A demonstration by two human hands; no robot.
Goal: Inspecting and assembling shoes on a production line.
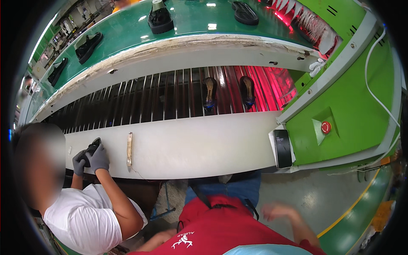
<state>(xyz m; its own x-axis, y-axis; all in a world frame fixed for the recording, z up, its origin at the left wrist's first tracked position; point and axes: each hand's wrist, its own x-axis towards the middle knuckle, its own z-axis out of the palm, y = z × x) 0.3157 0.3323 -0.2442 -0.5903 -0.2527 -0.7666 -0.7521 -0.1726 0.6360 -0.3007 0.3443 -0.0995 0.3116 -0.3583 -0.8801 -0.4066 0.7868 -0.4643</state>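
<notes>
My right hand (277,211) hangs at my right side, over the floor and away from the worktop. It is smeared by motion; nothing shows in it, and its finger pose is unclear. Part of my left arm (158,240) shows at the lower edge beside my red shirt, with the fingers hidden. In front of me is a white worktop (204,144). Two dark shoe pieces with tan insides, one a shoe (209,93) and the other a matching shoe (247,92), lie side by side on the metal rollers under red light.
At left a co-worker's grey-gloved hands (98,158) hold a black shoe (92,146). A wrapped, stick-like tool (129,148) lies nearby. A phone (282,148) rests by the green machine (348,106) with its red button (326,127). Several black shoes stand on the green belt (195,21).
</notes>
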